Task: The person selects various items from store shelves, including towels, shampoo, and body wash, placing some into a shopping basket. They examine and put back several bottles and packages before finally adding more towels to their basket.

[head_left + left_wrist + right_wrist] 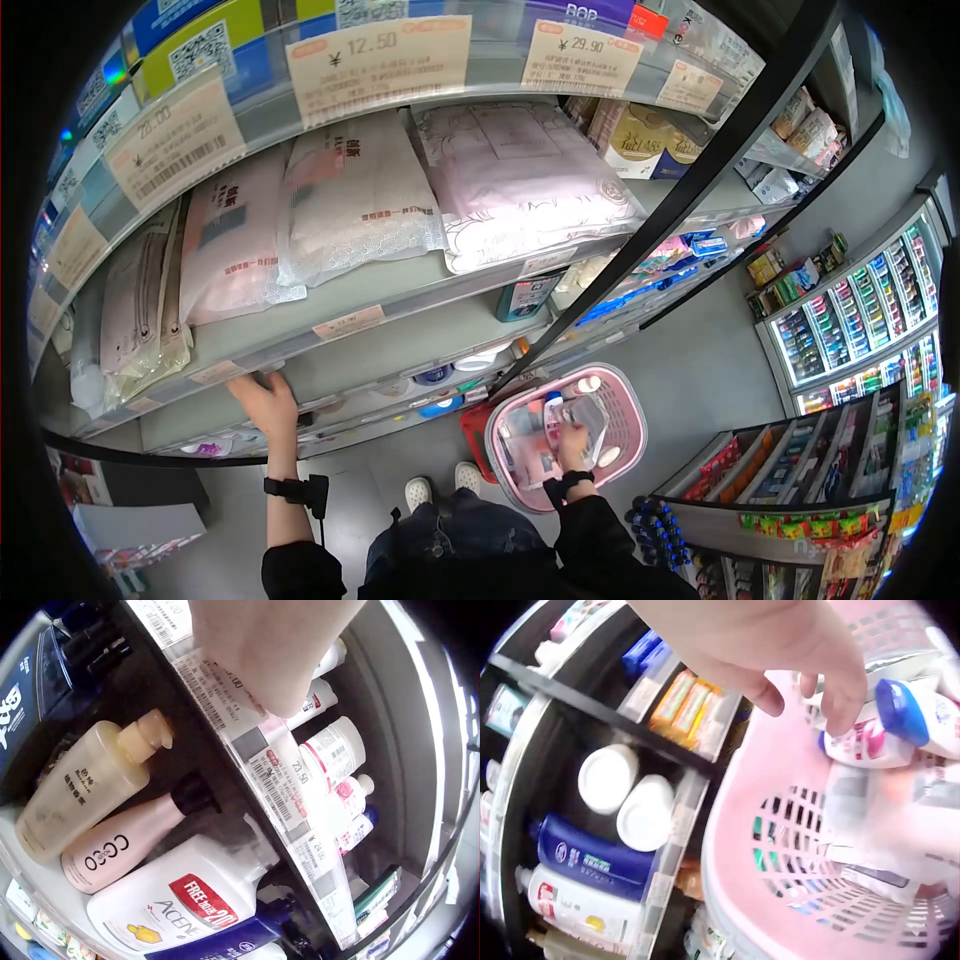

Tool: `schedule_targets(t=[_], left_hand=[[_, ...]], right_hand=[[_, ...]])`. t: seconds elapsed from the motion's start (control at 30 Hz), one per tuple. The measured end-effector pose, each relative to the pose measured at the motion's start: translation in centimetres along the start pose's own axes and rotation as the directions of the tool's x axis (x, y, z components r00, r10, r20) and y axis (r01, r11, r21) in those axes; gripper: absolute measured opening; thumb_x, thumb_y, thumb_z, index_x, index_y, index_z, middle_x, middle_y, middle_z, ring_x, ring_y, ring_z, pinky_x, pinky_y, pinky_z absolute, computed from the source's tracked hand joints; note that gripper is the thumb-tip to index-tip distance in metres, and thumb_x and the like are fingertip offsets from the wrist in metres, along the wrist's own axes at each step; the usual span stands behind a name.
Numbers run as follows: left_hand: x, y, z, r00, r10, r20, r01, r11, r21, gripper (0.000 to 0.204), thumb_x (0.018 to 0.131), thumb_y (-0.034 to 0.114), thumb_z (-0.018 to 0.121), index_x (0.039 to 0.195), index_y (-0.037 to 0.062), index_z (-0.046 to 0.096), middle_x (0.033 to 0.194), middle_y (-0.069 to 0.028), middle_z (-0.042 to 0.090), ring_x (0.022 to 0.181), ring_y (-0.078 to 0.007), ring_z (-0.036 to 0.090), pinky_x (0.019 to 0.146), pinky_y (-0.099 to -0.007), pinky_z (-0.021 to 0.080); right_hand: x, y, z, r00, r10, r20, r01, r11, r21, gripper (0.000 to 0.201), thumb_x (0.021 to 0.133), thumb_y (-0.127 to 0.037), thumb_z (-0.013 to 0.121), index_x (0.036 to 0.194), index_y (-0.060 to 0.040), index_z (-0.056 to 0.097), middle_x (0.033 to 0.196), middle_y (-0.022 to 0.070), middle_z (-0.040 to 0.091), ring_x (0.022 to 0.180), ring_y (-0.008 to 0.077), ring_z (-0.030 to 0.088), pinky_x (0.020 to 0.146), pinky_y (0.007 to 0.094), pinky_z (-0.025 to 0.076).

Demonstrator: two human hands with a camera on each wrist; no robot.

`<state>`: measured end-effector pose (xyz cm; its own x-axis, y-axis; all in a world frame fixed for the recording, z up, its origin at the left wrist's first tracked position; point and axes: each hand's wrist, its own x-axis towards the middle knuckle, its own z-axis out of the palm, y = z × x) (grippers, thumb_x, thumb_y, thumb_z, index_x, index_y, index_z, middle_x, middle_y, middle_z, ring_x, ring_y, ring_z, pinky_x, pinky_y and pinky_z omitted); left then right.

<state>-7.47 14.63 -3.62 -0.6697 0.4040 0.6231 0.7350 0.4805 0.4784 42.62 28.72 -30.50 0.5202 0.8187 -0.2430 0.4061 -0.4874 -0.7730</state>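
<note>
In the head view the left hand [265, 405] rests at the front edge of a lower shelf [340, 370], fingers spread, with no item seen in it. The left wrist view shows part of this hand [274, 652] over the price labels [279, 780]; its fingertips are hidden. The right hand [572, 447] is inside a pink basket [637, 410]. Seen from the right wrist, that hand [787, 652] has loosely bent fingers beside a white bottle with a pink label [870, 742]; whether they touch it is unclear. A blue-capped bottle [930, 720] lies alongside.
Packaged textiles [360, 200] line the shelf above the left hand. Pump bottles [180, 892] and white tubs [334, 750] stand on shelves. A black post [690, 190] rises beside the basket. More shelving [780, 480] is at the right; grey floor [370, 500] surrounds the person's shoes.
</note>
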Motion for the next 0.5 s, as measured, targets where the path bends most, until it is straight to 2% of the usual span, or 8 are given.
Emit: schedule_targets(t=[0.1, 0.2, 0.27, 0.33, 0.4, 0.43, 0.47, 0.5], left_hand=[[0.0, 0.1, 0.1, 0.999, -0.017, -0.035, 0.017, 1.0, 0.015, 0.059, 0.076, 0.005, 0.056, 0.13, -0.0084, 0.035, 0.127, -0.0303, 0.04, 0.118, -0.0467, 0.036, 0.102, -0.05, 0.028], [-0.4, -0.7, 0.4, 0.999, 0.003, -0.053, 0.0, 0.998, 0.065, 0.058, 0.076, 0.005, 0.056, 0.129, -0.0082, 0.036, 0.126, -0.0303, 0.041, 0.118, -0.0466, 0.037, 0.102, -0.0498, 0.029], [-0.5, -1.4, 0.6, 0.996, -0.091, 0.018, 0.091, 0.995, 0.035, 0.059, 0.076, 0.005, 0.056, 0.131, -0.0081, 0.036, 0.127, -0.0314, 0.041, 0.119, -0.048, 0.036, 0.104, -0.0497, 0.027], [-0.5, -1.2, 0.4, 0.995, -0.099, 0.02, 0.098, 0.995, 0.036, 0.058, 0.077, 0.005, 0.056, 0.13, -0.0081, 0.037, 0.127, -0.0313, 0.041, 0.119, -0.0479, 0.036, 0.104, -0.0497, 0.028], [-0.4, -0.9, 0.2, 0.994, -0.104, 0.023, 0.103, 0.994, 0.038, 0.057, 0.078, 0.005, 0.056, 0.13, -0.0081, 0.037, 0.126, -0.0313, 0.041, 0.118, -0.0479, 0.037, 0.103, -0.0498, 0.028], [-0.4, -0.6, 0.2, 0.996, -0.094, 0.001, 0.094, 0.995, 0.028, 0.056, 0.079, 0.005, 0.056, 0.13, -0.008, 0.038, 0.126, -0.0312, 0.041, 0.117, -0.048, 0.037, 0.103, -0.0497, 0.028], [-0.4, -0.3, 0.2, 0.996, -0.084, -0.02, 0.084, 0.996, 0.016, 0.054, 0.08, 0.005, 0.055, 0.129, -0.0079, 0.038, 0.126, -0.0311, 0.042, 0.117, -0.048, 0.038, 0.103, -0.0496, 0.028], [-0.3, 0.2, 0.1, 0.996, -0.085, -0.031, 0.085, 0.996, 0.019, 0.054, 0.08, 0.005, 0.055, 0.129, -0.0079, 0.038, 0.126, -0.0311, 0.042, 0.117, -0.048, 0.038, 0.103, -0.0496, 0.028]], right_hand=[[-0.3, -0.9, -2.4, 0.982, -0.136, -0.129, 0.096, 0.956, -0.278, 0.039, 0.072, -0.019, 0.066, 0.099, 0.0042, 0.051, 0.1, 0.027, 0.055, 0.094, 0.0394, 0.058, 0.085, 0.0438, 0.046], [-0.1, -2.1, -3.2, 0.982, -0.167, -0.093, 0.116, 0.908, -0.402, 0.045, 0.072, -0.024, 0.067, 0.104, 0.0051, 0.051, 0.106, 0.0281, 0.051, 0.1, 0.043, 0.053, 0.089, 0.048, 0.043], [1.0, -2.8, -3.6, 0.985, -0.118, -0.125, 0.056, 0.909, -0.412, 0.047, 0.075, -0.026, 0.065, 0.107, 0.0056, 0.051, 0.107, 0.0309, 0.053, 0.102, 0.0436, 0.055, 0.087, 0.0498, 0.045], [2.5, -2.2, -4.4, 0.981, 0.141, -0.133, -0.187, 0.87, -0.456, 0.049, 0.079, -0.032, 0.06, 0.109, 0.0054, 0.052, 0.109, 0.0336, 0.056, 0.1, 0.046, 0.058, 0.083, 0.0516, 0.047], [4.4, 1.3, -3.3, 0.96, 0.138, -0.243, -0.237, 0.862, -0.448, 0.041, 0.084, -0.034, 0.054, 0.101, 0.0029, 0.059, 0.099, 0.0331, 0.061, 0.093, 0.047, 0.061, 0.078, 0.053, 0.049], [5.6, 3.2, -5.4, 0.914, -0.205, 0.349, 0.401, 0.58, -0.709, 0.038, 0.088, -0.035, 0.047, 0.097, -0.0013, 0.063, 0.086, 0.0292, 0.064, 0.086, 0.0454, 0.063, 0.077, 0.0539, 0.048], [6.4, 4.5, -4.8, 0.972, -0.119, 0.203, 0.22, 0.766, -0.604, 0.035, 0.09, -0.029, 0.043, 0.093, -0.0035, 0.066, 0.081, 0.0281, 0.064, 0.086, 0.0458, 0.063, 0.078, 0.0525, 0.048], [6.5, 4.7, -5.2, 0.943, -0.177, 0.281, 0.321, 0.702, -0.636, 0.037, 0.09, -0.03, 0.042, 0.093, -0.0028, 0.067, 0.084, 0.0286, 0.064, 0.087, 0.0459, 0.062, 0.079, 0.0513, 0.048]])
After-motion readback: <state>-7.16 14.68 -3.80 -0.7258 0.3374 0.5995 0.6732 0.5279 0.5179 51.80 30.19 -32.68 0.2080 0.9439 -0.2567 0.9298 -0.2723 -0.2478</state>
